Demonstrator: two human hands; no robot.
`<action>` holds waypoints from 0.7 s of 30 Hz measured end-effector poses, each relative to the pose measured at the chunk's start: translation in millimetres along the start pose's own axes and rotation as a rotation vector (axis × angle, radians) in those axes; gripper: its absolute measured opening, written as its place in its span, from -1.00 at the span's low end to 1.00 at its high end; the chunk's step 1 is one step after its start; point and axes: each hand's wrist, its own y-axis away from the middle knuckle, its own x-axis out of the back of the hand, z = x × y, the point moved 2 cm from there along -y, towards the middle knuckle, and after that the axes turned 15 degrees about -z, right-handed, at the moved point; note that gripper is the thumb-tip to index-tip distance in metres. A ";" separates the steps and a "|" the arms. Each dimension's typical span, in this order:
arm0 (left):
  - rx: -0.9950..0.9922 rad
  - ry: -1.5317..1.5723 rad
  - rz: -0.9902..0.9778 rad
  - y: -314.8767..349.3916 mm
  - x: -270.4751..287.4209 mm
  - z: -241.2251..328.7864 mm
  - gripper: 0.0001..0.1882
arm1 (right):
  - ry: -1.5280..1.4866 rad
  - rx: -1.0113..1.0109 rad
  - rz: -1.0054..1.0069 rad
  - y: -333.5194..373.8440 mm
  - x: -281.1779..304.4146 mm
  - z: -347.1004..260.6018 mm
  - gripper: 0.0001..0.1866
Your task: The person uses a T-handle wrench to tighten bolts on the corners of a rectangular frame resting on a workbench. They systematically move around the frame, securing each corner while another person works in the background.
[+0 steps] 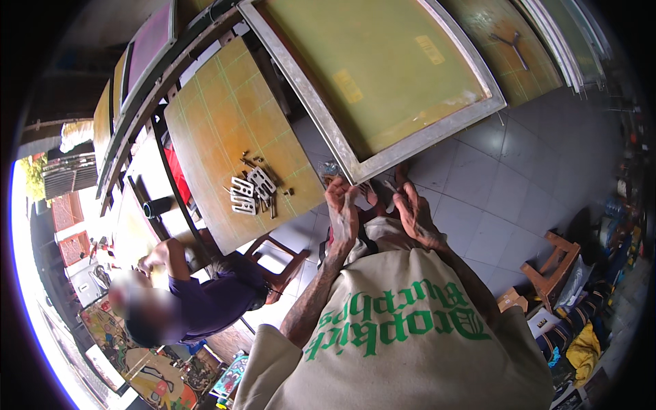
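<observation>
My left hand (342, 205) is closed with bent fingers, just below the near corner of a large metal-framed printing screen (424, 147). A small, shiny, clear crumpled thing (330, 167) shows just beyond its fingertips; whether the hand grips it I cannot tell. To its right, my right hand (414, 213) is closed too, fingers curled inward, and what they hold, if anything, is hidden. Both hands are in front of my body, apart from each other. White slotted metal plates (261, 183) lie with several bolts and small metal parts (273, 206) on the yellow board at left.
The yellow board (205, 123) with green lines is beside the screen. A person in a dark shirt (219, 294) sits at left near a wooden stool (283, 266). At right are a tipped wooden stool (557, 263) and piled cloth (584, 348). Another board (506, 41) holds a three-armed tool (514, 48).
</observation>
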 end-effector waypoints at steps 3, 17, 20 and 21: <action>0.174 0.126 -0.167 8.6 -17.2 2.8 -0.61 | 0.081 -0.049 -0.098 -2.3 29.1 -40.1 -0.80; 0.242 0.520 -0.122 -1.1 -24.7 -22.3 -0.67 | 0.160 0.054 -0.229 -31.0 37.9 -40.1 -0.64; 0.317 0.695 -0.121 -6.9 -29.8 -34.0 -0.66 | -0.309 -0.289 -0.214 -16.8 13.7 -15.0 -0.62; 0.352 0.756 -0.126 -9.1 -31.4 -39.1 -0.66 | -0.506 -0.420 -0.254 -12.3 7.1 -10.8 -0.64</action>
